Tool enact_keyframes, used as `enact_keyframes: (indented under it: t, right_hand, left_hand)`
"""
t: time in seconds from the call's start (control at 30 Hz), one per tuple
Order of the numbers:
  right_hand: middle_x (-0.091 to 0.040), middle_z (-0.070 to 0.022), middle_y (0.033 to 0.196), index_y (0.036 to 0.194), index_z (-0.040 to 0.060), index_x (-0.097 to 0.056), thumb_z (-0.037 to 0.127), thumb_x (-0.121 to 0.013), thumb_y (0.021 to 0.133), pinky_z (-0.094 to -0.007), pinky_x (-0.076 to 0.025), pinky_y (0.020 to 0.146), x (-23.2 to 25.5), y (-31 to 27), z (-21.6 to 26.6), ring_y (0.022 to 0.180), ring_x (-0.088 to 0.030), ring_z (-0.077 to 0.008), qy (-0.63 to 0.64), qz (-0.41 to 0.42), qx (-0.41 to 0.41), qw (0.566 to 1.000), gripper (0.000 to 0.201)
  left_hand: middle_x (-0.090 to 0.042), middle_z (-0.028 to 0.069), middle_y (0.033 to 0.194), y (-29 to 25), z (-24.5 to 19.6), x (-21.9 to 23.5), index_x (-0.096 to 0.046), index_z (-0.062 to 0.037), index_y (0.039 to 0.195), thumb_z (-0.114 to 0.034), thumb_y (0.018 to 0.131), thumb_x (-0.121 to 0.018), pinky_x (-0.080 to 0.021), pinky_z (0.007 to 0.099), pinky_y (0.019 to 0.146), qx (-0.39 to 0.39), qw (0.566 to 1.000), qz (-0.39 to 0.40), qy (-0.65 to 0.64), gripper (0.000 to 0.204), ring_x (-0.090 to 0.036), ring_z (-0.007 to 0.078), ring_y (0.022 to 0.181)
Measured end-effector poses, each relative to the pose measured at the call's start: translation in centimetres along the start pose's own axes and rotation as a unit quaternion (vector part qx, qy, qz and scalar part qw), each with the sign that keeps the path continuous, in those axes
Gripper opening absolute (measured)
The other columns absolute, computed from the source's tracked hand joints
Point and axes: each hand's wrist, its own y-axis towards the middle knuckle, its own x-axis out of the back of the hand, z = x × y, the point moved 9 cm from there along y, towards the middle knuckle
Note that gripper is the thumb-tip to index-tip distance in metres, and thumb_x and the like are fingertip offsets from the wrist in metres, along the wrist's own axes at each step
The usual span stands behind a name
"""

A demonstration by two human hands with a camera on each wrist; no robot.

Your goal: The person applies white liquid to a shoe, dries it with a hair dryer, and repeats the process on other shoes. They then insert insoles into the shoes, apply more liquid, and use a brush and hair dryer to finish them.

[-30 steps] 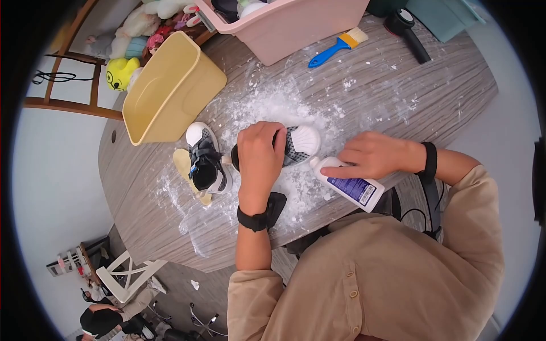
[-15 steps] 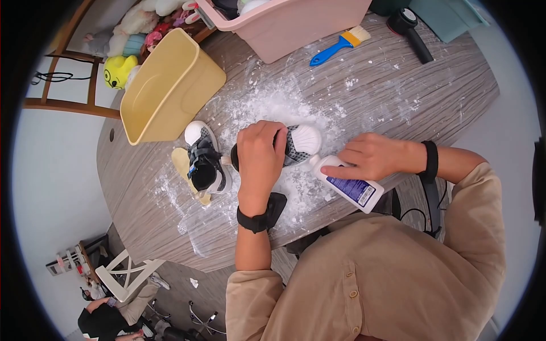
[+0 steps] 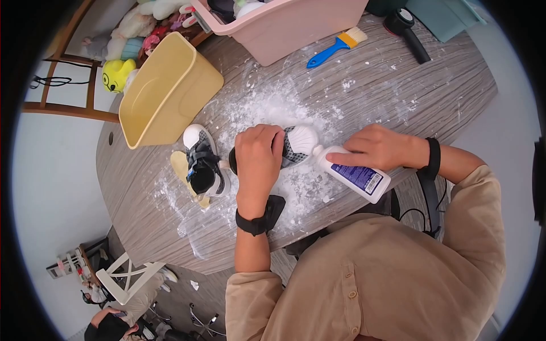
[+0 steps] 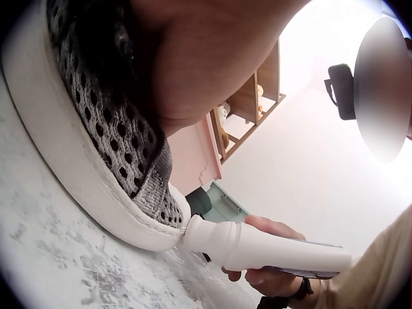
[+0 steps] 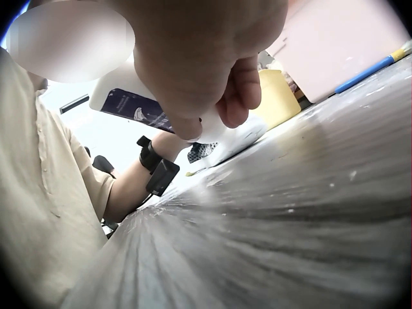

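The left hand [image 3: 259, 156] grips a grey mesh shoe [image 3: 297, 145] with a white toe, lying on the powder-strewn table; its fingers reach over the opening. In the right hand [image 3: 376, 149] a white bottle [image 3: 355, 177] with a purple label is held tilted, its nozzle end close to the shoe's toe. In the left wrist view the bottle [image 4: 270, 248] points at the front of the shoe's white sole [image 4: 96, 187]; whether they touch I cannot tell. A second shoe [image 3: 200, 165] stands left of the left hand, beside a yellowish insole [image 3: 180, 165].
A yellow bin [image 3: 187, 94] stands at the back left, a pink bin [image 3: 301, 31] behind the hands. A blue-handled brush [image 3: 327, 54] and a black-handled tool [image 3: 415, 42] lie at the back right. White powder covers much of the table [image 3: 142, 216]. Another person sits at lower left.
The right hand has lifted slightly and moved a little to the right, with the bottle now nearer level. The left hand stays on the shoe.
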Motion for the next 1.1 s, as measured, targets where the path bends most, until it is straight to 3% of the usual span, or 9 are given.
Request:
enact_keyframes:
  t: [0.37,0.57,0.67,0.77,0.87,1.03,1.1]
  right_hand:
    - [-0.053,-0.0054,0.068,0.128,0.0125,-0.054,0.010,-0.058,0.078,-0.0351,-0.049,0.053,0.8,-0.3,-2.0,0.060,-0.058,-0.0233,0.092,-0.024,-0.058,0.994,0.050]
    - [-0.057,-0.0075,0.072,0.132,0.0152,-0.051,0.007,-0.065,0.073,-0.0339,-0.050,0.058,0.6,-0.4,-3.5,0.063,-0.060,-0.0260,0.171,0.027,-0.124,0.977,0.061]
    - [-0.064,-0.0103,0.084,0.130,0.0137,-0.053,0.008,-0.068,0.069,-0.0337,-0.052,0.063,1.1,-0.1,-3.7,0.070,-0.064,-0.0283,0.201,0.036,-0.141,0.969,0.063]
    - [-0.067,-0.0143,0.099,0.125,0.0116,-0.057,0.009,-0.071,0.072,-0.0331,-0.054,0.074,1.2,-0.3,-4.6,0.083,-0.067,-0.0290,0.252,-0.051,-0.137,0.957,0.055]
    - [-0.065,-0.0157,0.111,0.121,0.0092,-0.061,0.011,-0.073,0.075,-0.0319,-0.052,0.084,1.3,-0.5,-6.7,0.094,-0.067,-0.0259,0.304,-0.078,-0.237,0.919,0.047]
    - [-0.067,-0.0099,0.108,0.120,0.0056,-0.061,0.012,-0.073,0.078,-0.0289,-0.052,0.082,1.7,-0.5,-9.3,0.092,-0.065,-0.0140,0.329,-0.130,-0.298,0.887,0.044]
    - [-0.069,-0.0090,0.104,0.118,0.0081,-0.063,0.019,-0.074,0.078,-0.0282,-0.052,0.083,1.9,-0.4,-9.8,0.089,-0.065,-0.0129,0.349,-0.128,-0.333,0.867,0.043]
  left_hand:
    - [-0.065,0.0105,0.082,0.0,-0.1,0.0,-0.065,-0.0018,0.082,-0.008,0.080,-0.065,-0.042,0.0385,0.074,0.004,1.000,0.007,0.004,0.006,-0.059,0.0301,0.077]
    - [-0.065,0.0123,0.083,0.0,0.1,-0.2,-0.064,-0.0014,0.083,-0.009,0.082,-0.063,-0.042,0.0396,0.073,0.010,1.000,0.015,0.001,0.007,-0.059,0.0326,0.077]
    - [-0.064,0.0131,0.081,0.1,0.0,-0.2,-0.064,-0.0015,0.084,-0.010,0.081,-0.065,-0.042,0.0397,0.072,0.005,1.000,0.011,0.005,0.009,-0.059,0.0327,0.076]
    - [-0.064,0.0136,0.082,0.2,-0.1,-0.1,-0.065,-0.0019,0.089,-0.016,0.078,-0.069,-0.043,0.0393,0.074,0.012,1.000,0.023,0.010,0.019,-0.059,0.0323,0.078]
    - [-0.063,0.0135,0.090,0.0,-0.8,-0.2,-0.063,-0.0035,0.099,-0.026,0.071,-0.075,-0.041,0.0403,0.080,0.013,0.998,0.059,0.026,0.038,-0.058,0.0322,0.086]
    - [-0.059,0.0143,0.103,-0.4,-2.2,-0.1,-0.057,-0.0043,0.115,-0.036,0.062,-0.081,-0.038,0.0432,0.089,-0.006,0.987,0.127,0.101,0.067,-0.052,0.0332,0.102]
    - [-0.060,0.0148,0.101,-0.6,-1.9,-0.4,-0.055,-0.0034,0.118,-0.036,0.061,-0.081,-0.042,0.0429,0.087,0.018,0.979,0.164,0.122,0.071,-0.055,0.0334,0.098]
